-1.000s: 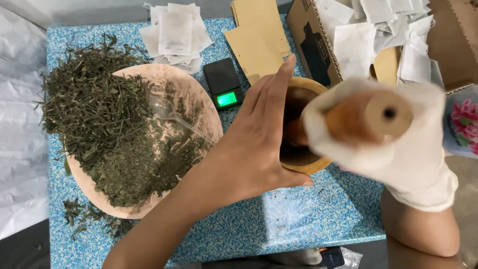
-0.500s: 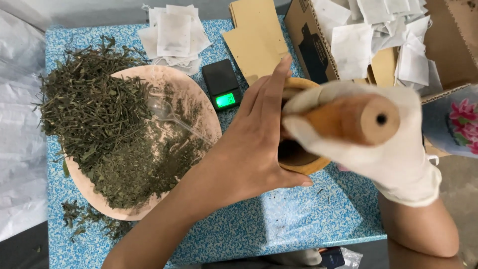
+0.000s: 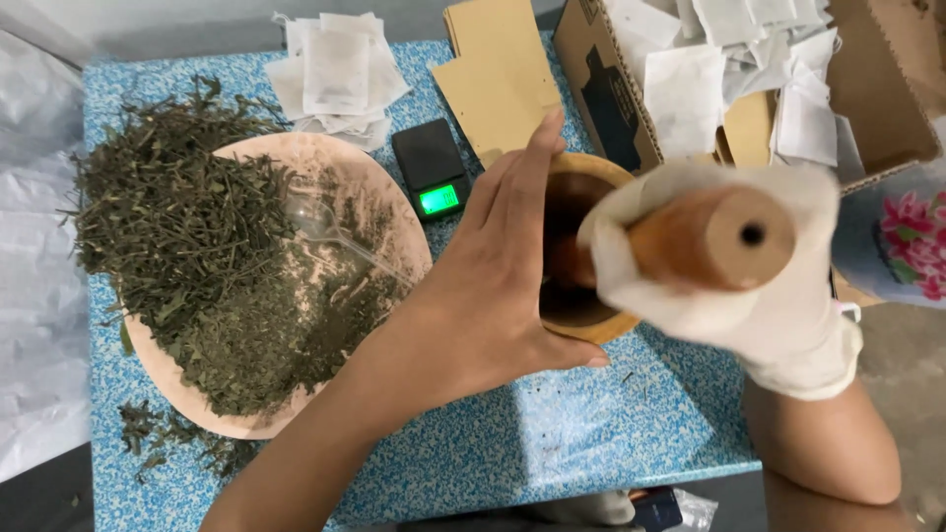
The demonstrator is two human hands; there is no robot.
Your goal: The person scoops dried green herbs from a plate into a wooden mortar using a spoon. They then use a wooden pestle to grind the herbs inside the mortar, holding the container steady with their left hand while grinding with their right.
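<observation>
We record a round wooden mortar (image 3: 619, 325) on the tabletop (image 3: 552, 443), just right of centre in the head view. Its wall is smooth, light brown wood; the hollow inside is dark, and we cannot make out its contents.

A wooden pestle (image 3: 709, 239), cylindrical and smooth, has a small hole in its flat butt end. Its long axis is steeply tilted: the butt points up toward the camera and toward 3 o'clock, while the working end goes down into the mortar toward 9 o'clock. The pestle appears blurred.

Our right hand (image 3: 759, 296), in a white cloth glove, is clenched around the pestle shaft. Our left hand (image 3: 488, 296), bare, is pressed flat against the mortar's outer wall at its 9 o'clock side, fingers extended toward 12 o'clock and thumb curled under the rim at 6 o'clock; it steadies rather than clasps the vessel.

At 9 o'clock of the mortar lies a shallow, pale pink tray (image 3: 394, 187) heaped with coarse, dry, green-brown leaves (image 3: 187, 246), with a clear plastic spoon (image 3: 335, 232) on it. A small black scale (image 3: 432, 169) with a lit green display sits at 11 o'clock. The tabletop is blue, speckled white. A cardboard box (image 3: 601, 89) of white paper sachets stands at 1 o'clock.
</observation>
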